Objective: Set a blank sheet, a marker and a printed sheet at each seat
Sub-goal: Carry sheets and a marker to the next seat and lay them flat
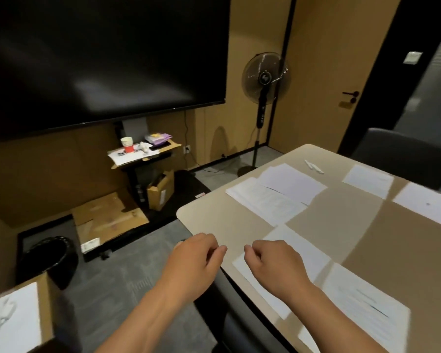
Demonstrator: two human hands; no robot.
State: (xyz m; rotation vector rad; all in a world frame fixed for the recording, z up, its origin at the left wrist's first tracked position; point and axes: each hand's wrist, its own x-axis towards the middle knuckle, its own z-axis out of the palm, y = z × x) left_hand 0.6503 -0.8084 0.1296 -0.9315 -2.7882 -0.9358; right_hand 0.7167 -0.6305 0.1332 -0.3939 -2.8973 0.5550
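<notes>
- The left hand [197, 256] hovers over the near edge of the desk [239, 225], its fingers loosely curled under; nothing shows in its grip.
- The right hand [273, 261] is just beside it, fingers curled the same way, over the near blank sheet [306, 253]; whether it touches the paper cannot be told.
- That blank sheet lies at the nearest seat, along the desk's left edge, and a printed sheet [367, 307] lies just right of it, their edges touching or overlapping.
- Farther along the same edge lies a second pair: a far printed sheet [262, 200] partly covered by a far blank sheet [290, 182].
- Two white markers [313, 166] lie together near the desk's far end, beyond that pair and apart from it.
- Across the desk lie two more sheets [369, 179], one near the far edge and the other toward the right edge; the picture is too blurred to read them.
- A dark chair [402, 156] stands behind the far right corner.
- Beyond the desk, a standing fan [265, 77] is by the wall and a large dark screen [99, 54] fills the upper left.
- Under the screen a small stand carries a red-and-white cup [127, 144] and papers; cardboard boxes [107, 220] and a black bin [51, 258] sit on the floor.
</notes>
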